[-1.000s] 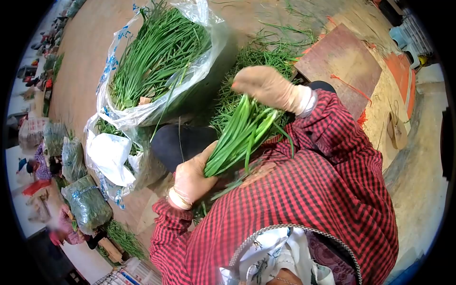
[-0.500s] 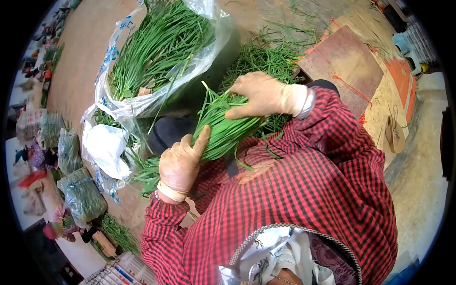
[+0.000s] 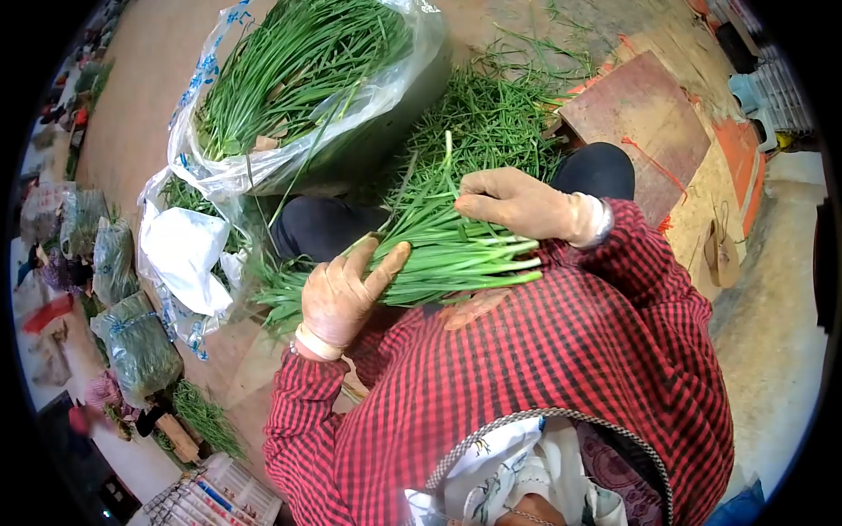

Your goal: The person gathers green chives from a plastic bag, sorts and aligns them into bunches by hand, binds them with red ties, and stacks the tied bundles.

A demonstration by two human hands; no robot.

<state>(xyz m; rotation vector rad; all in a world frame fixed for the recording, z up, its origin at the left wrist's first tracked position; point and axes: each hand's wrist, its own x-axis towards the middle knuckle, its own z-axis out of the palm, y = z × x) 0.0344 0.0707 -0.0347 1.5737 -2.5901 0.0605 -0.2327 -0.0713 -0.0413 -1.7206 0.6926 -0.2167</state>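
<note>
My left hand [image 3: 340, 294], in a thin pale glove, is wrapped round a bunch of long green leafy stalks [image 3: 438, 263] across my lap. The pale stem ends point right and the leaf tips spread out left of the hand. My right hand [image 3: 522, 203], gloved too, is over the upper right of the bunch with fingers together; a stalk stands up beside its fingertips, and whether it grips any is hidden. A large clear plastic bag [image 3: 403, 96] full of similar greens stands at the upper left, and loose greens [image 3: 500, 114] lie beyond my hands.
A smaller bag with white plastic [image 3: 186, 254] sits left of my knee. A brown board [image 3: 636, 123] with red string lies at the upper right, near a sandal [image 3: 722, 254]. Filled bags [image 3: 136, 346] and a person in pink [image 3: 103, 392] are at the far left.
The bunch has turned from slanting upright to lying across my lap, stem ends right. My left hand has shifted along it, and my right hand has moved right and down.
</note>
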